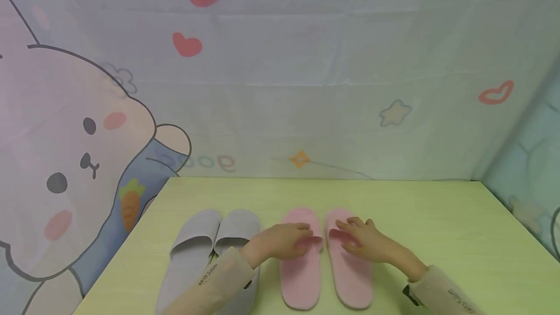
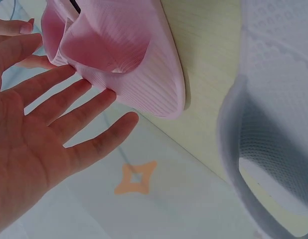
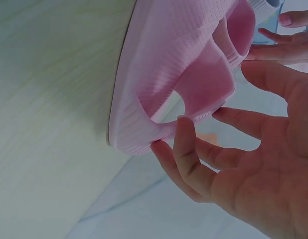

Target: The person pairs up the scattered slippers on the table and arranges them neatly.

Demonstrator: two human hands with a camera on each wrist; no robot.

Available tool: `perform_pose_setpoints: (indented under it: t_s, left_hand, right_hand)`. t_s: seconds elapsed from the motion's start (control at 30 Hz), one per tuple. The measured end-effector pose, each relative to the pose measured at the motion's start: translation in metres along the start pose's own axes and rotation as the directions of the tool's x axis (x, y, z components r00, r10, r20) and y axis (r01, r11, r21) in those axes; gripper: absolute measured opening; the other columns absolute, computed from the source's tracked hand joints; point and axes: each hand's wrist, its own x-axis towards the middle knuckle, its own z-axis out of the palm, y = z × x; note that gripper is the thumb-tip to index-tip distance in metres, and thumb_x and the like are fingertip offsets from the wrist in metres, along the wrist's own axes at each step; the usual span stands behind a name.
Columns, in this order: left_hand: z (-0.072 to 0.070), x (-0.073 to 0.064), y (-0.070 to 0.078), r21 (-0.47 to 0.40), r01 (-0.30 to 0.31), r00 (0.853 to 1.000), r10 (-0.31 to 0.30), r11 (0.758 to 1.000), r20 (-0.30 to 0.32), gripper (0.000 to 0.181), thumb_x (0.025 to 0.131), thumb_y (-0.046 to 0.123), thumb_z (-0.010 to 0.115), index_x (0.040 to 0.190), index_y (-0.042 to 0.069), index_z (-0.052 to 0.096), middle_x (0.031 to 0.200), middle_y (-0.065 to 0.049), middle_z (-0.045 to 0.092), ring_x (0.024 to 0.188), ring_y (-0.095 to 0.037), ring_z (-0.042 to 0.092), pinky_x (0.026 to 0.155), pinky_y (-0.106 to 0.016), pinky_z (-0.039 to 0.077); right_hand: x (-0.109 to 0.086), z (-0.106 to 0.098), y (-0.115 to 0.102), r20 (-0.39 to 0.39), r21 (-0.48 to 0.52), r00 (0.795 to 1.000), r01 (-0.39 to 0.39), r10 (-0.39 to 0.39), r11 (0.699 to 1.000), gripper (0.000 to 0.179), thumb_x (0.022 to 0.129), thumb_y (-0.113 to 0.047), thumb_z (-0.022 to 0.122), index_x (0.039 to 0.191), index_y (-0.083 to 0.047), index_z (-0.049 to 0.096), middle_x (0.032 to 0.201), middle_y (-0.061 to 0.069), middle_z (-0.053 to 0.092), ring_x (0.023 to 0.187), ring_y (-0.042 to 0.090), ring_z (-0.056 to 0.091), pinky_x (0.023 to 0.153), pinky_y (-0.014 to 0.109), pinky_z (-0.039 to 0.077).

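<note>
Two pink slippers lie side by side, toes toward the backdrop: a left one (image 1: 301,281) and a right one (image 1: 353,283). My left hand (image 1: 283,241) is over the strap of the left pink slipper, and in the left wrist view its spread fingers (image 2: 86,112) reach right to the strap's surface. Over the other slipper's strap is my right hand (image 1: 369,243). In the right wrist view its slightly bent fingertips (image 3: 161,148) are at the strap's front edge, with the thumb apart from them. Neither hand grips a slipper.
A pair of grey slippers, one left (image 1: 185,276) and one right (image 1: 239,222), lies to the left, partly under my left sleeve (image 1: 214,281). All stand on a pale yellow-green table (image 1: 437,227). A printed cloth backdrop (image 1: 280,111) hangs behind its far edge.
</note>
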Motion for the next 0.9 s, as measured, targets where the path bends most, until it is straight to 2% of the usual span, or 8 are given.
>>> perform_pose_setpoints:
  t_s: [0.17, 0.43, 0.73, 0.9]
  left_hand:
    - [0.0016, -0.0014, -0.0011, -0.033, 0.028, 0.999, -0.028, 0.999, 0.019, 0.040, 0.088, 0.028, 0.052, 0.126, 0.016, 0.050, 0.136, -0.003, 0.045, 0.116, -0.020, 0.053, 0.093, -0.030, 0.044]
    - [0.0019, -0.0012, -0.0030, -0.052, 0.032, 0.999, -0.031, 0.998, 0.025, 0.042, 0.089, 0.028, 0.051, 0.129, 0.017, 0.048, 0.138, -0.003, 0.043, 0.117, -0.020, 0.051, 0.094, -0.030, 0.043]
    - [0.0006, -0.0050, -0.0012, -0.087, 0.053, 0.998, -0.051, 0.995, 0.021, 0.042, 0.090, 0.027, 0.049, 0.131, 0.016, 0.046, 0.139, -0.004, 0.041, 0.116, -0.022, 0.052, 0.093, -0.033, 0.044]
    - [0.0017, -0.0088, -0.0014, -0.080, 0.056, 0.998, -0.054, 0.995, 0.027, 0.041, 0.090, 0.027, 0.049, 0.130, 0.017, 0.046, 0.139, -0.003, 0.041, 0.116, -0.022, 0.052, 0.091, -0.033, 0.046]
  right_hand:
    - [0.0036, 0.0035, -0.0060, -0.008, -0.018, 1.000, 0.000, 0.000, 1.000, 0.048, 0.082, -0.017, 0.059, 0.124, 0.003, 0.048, 0.113, 0.026, 0.052, 0.103, 0.038, 0.052, 0.078, 0.047, 0.033]
    - [0.0053, 0.0044, -0.0076, -0.014, -0.022, 1.000, -0.007, 0.007, 1.000, 0.049, 0.082, -0.018, 0.059, 0.125, 0.002, 0.048, 0.114, 0.026, 0.051, 0.106, 0.038, 0.051, 0.079, 0.048, 0.033]
    - [0.0016, 0.0009, -0.0057, 0.013, 0.049, 0.999, -0.033, 0.032, 0.998, 0.047, 0.086, -0.021, 0.055, 0.126, 0.001, 0.047, 0.122, 0.030, 0.047, 0.114, 0.043, 0.045, 0.087, 0.060, 0.031]
    - [-0.0019, 0.0002, -0.0030, 0.014, 0.078, 1.000, -0.014, 0.013, 0.997, 0.046, 0.086, -0.020, 0.055, 0.125, 0.002, 0.047, 0.122, 0.030, 0.047, 0.113, 0.043, 0.045, 0.088, 0.062, 0.031]
